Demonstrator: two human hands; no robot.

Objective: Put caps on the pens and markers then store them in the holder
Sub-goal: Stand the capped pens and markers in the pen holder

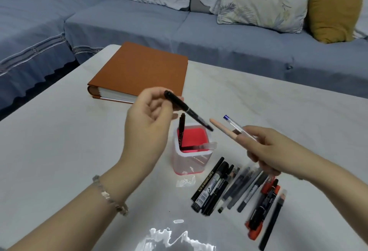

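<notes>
A clear square holder (191, 163) with a red inside stands mid-table. A black marker (181, 129) leans in its left corner and a clear-capped pen (207, 145) lies across its rim. My left hand (147, 119) holds a black pen (187, 110) by its upper end, tip slanting down over the holder's mouth. My right hand (264, 149), to the right of the holder, grips a beige pen (224, 130) and a clear pen with a blue cap (235, 126), both pointing up-left. Several pens and markers (235, 187) lie in a row on the table below my right hand.
A brown hardcover album (143, 69) lies behind the holder. A white table (59, 151) carries everything, with clear plastic wrap (175, 238) at its near edge. A blue sofa (219, 32) with cushions runs along the far side.
</notes>
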